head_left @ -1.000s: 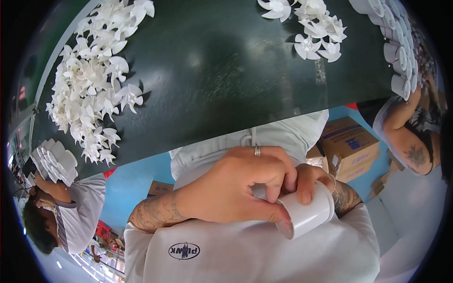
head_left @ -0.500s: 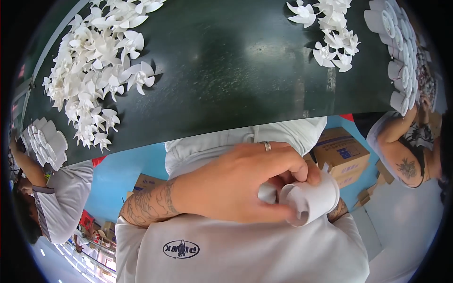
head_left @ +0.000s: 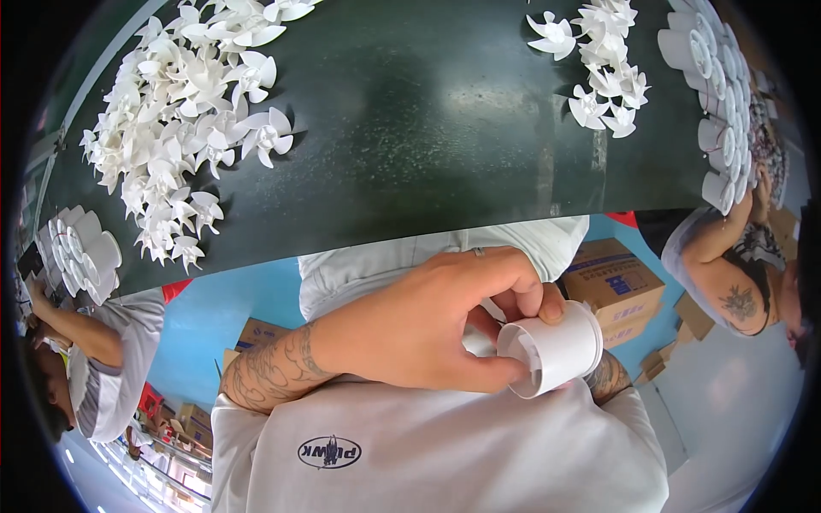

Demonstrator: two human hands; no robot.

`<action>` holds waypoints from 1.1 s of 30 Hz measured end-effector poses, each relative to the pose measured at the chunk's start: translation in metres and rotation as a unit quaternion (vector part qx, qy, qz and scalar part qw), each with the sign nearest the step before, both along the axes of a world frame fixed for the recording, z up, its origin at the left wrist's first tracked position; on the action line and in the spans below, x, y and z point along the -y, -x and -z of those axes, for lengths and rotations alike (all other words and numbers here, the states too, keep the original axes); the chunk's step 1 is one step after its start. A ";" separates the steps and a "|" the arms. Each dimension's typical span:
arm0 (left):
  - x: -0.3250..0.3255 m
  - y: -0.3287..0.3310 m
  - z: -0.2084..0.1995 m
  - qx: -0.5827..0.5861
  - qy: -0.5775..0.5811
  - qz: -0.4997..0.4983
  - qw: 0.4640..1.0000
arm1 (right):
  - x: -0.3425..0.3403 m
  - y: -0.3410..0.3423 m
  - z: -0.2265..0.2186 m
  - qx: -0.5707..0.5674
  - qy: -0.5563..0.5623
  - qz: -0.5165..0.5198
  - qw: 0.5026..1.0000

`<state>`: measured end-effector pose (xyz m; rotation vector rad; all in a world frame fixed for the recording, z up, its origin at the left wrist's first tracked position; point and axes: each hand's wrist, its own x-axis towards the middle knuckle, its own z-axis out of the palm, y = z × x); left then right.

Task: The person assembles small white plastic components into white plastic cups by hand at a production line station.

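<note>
A white plastic cup-shaped housing (head_left: 560, 350) is held on its side in front of my torso, its open mouth turned left. My left hand (head_left: 436, 321), wearing a ring, curls at that mouth, its thumb on the rim. A white part shows inside, and a thin dark strand lies between my left fingers. My right hand (head_left: 552, 305) is mostly hidden behind the housing. What looks like its thumb presses on the housing's upper side, and the tattooed right forearm (head_left: 605, 376) shows below.
On the dark green table (head_left: 385, 171) lies a big heap of white fan blades (head_left: 180, 111) at left. A smaller group of fan blades (head_left: 603, 68) and rows of white housings (head_left: 718, 103) are at right; more housings (head_left: 84, 252) stand far left. Cardboard boxes (head_left: 611, 278) and co-workers (head_left: 727, 248) flank me.
The housing and both hands have shifted slightly left and up. The housing has turned a little, and my left thumb still rests at its mouth.
</note>
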<state>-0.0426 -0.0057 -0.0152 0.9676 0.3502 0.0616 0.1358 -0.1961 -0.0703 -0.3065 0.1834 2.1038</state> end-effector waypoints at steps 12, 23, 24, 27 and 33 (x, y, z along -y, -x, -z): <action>0.012 -0.006 0.004 -0.013 0.049 -0.032 0.998 | 0.015 0.001 -0.005 0.119 0.077 -0.024 0.990; 0.007 0.022 0.037 0.023 -0.028 -0.051 0.998 | -0.044 0.013 -0.030 -0.068 -0.006 -0.001 0.998; 0.011 0.014 0.034 0.031 -0.032 -0.046 0.998 | -0.043 0.012 -0.027 -0.079 -0.015 0.005 0.997; 0.019 0.002 0.023 -0.026 0.067 -0.083 0.994 | -0.045 0.011 -0.027 -0.068 -0.021 0.001 0.997; 0.012 0.010 0.027 -0.105 0.002 -0.065 0.992 | -0.045 0.007 -0.027 -0.061 -0.039 0.007 0.997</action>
